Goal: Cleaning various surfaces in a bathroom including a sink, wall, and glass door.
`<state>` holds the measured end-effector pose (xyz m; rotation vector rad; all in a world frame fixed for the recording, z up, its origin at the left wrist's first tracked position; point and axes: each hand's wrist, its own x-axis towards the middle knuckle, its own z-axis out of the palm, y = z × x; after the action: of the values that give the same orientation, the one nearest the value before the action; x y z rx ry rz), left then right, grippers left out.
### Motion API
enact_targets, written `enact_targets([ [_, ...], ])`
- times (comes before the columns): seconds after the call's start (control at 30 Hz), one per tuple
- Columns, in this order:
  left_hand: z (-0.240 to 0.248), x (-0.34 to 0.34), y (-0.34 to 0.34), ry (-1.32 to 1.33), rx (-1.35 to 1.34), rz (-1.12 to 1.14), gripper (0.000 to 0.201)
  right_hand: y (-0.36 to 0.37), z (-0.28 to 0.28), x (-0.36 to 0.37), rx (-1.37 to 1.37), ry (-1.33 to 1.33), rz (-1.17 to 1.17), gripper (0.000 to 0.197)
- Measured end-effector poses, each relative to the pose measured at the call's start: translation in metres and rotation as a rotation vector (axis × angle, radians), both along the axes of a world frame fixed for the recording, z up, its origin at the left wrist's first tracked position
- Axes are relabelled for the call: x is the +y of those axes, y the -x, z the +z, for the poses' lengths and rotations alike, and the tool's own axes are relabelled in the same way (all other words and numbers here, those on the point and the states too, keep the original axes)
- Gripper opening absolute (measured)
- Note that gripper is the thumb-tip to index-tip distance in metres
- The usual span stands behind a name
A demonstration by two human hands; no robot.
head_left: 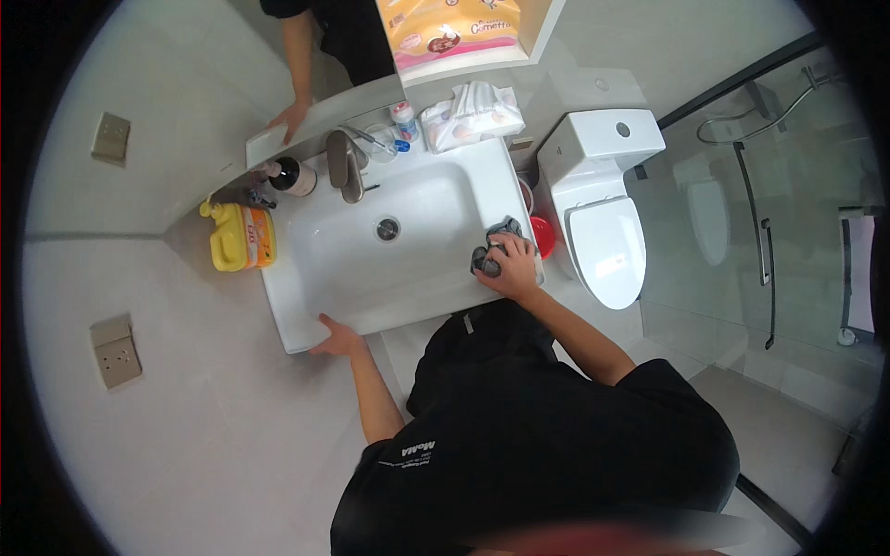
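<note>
A white rectangular washbasin (352, 315) spreads out before me, its metal drain (387, 229) visible in the bowl. My right hand (515, 269) is closed over a crumpled dark grey cloth (505, 228) and presses it on the basin's right rim, near the front corner. Part of the cloth is hidden under the fingers. At the front left corner, my left hand (339, 337) rests against the basin's edge, thumb and fingers apart, with no loose thing in it. A brushed-metal faucet (345, 167) stands at the back of the basin.
A yellow jug (243, 238) and a dark pump bottle (295, 176) stand on the left. At the back are a clear cup (381, 144), a small white bottle (404, 120) and a tissue pack (471, 119). A toilet (607, 246) and red container (542, 238) are right of the basin.
</note>
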<state>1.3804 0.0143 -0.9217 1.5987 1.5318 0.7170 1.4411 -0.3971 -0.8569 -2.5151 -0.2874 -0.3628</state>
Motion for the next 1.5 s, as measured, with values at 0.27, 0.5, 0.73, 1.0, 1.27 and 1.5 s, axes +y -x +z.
enact_targets([
  [0.27, 0.012, -0.003, -0.003, 0.026, 0.046, 0.069, 0.112, -0.049, -0.008, 0.0, 0.048, 0.11, -0.048, 0.089],
  [0.5, 0.029, -0.015, -0.013, 0.096, 0.154, 0.08, 0.115, -0.169, -0.022, 0.01, 0.049, 0.158, -0.153, 0.078],
  [0.73, 0.015, -0.01, -0.007, 0.036, 0.055, 0.041, 0.123, -0.119, -0.009, 0.003, 0.149, 0.175, -0.089, 0.075],
  [1.0, 0.031, -0.015, -0.013, 0.081, -0.016, 0.053, 0.117, 0.001, -0.007, -0.015, 0.137, 0.099, -0.022, 0.078],
  [1.27, 0.029, -0.015, -0.01, 0.031, 0.027, 0.074, 0.085, -0.115, -0.017, -0.009, 0.092, 0.204, 0.01, 0.076],
  [1.5, 0.033, -0.013, -0.011, 0.042, 0.085, 0.052, 0.118, -0.189, -0.024, 0.009, 0.054, 0.224, -0.086, 0.073],
])
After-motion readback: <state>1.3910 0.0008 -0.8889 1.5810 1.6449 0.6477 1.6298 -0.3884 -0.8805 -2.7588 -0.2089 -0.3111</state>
